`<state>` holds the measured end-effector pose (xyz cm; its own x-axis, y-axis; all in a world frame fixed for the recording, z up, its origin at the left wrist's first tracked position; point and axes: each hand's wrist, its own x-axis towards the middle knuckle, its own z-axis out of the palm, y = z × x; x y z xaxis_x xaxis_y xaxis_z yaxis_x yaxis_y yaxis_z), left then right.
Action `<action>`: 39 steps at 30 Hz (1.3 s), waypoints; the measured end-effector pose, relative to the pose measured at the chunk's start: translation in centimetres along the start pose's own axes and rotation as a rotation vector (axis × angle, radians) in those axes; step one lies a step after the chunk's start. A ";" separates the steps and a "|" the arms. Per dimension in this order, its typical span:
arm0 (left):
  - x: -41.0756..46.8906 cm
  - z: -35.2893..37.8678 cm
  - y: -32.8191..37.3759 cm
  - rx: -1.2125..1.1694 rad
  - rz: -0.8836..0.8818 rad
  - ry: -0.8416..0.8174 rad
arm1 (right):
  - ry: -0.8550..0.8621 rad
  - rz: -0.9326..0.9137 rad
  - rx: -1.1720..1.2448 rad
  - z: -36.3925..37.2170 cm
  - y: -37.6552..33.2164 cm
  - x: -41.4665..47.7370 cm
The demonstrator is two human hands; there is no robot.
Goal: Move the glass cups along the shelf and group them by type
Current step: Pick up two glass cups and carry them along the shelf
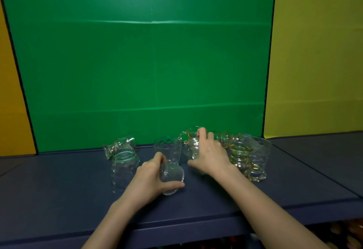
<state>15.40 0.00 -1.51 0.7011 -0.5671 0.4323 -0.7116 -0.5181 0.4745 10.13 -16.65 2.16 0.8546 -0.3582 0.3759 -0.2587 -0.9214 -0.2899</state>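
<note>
Nearest me, I see the left hand clamped round a small ribbed cup, mid-way along the blue shelf. Just beyond, the right hand grasps a handled cup. A tall tumbler stands upright between them — amber cups cluster to the right, near the green panel.

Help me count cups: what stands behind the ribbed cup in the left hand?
A tall clear tumbler stands upright behind the ribbed cup that the left hand holds. The hand and cup cover the tumbler's base, so contact cannot be told.
</note>
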 end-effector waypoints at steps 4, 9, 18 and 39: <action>-0.6 -0.2 0.0 -0.129 -0.029 0.081 | 0.164 -0.057 0.092 -1.1 -0.5 -0.7; -1.1 -0.4 0.9 -0.296 -0.045 0.198 | 0.306 -0.100 0.223 -3.4 -0.7 -1.6; -0.3 0.5 6.8 -0.718 -0.016 0.299 | 0.443 -0.082 0.388 -9.4 3.2 -4.5; 2.2 19.1 31.7 -1.114 0.090 0.143 | 0.528 0.157 0.490 -19.5 33.6 -15.2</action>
<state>-6.51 -29.94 -0.16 0.6990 -0.4581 0.5492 -0.3731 0.4216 0.8265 -20.31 -45.12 3.84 0.4615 -0.6190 0.6355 -0.0235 -0.7246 -0.6888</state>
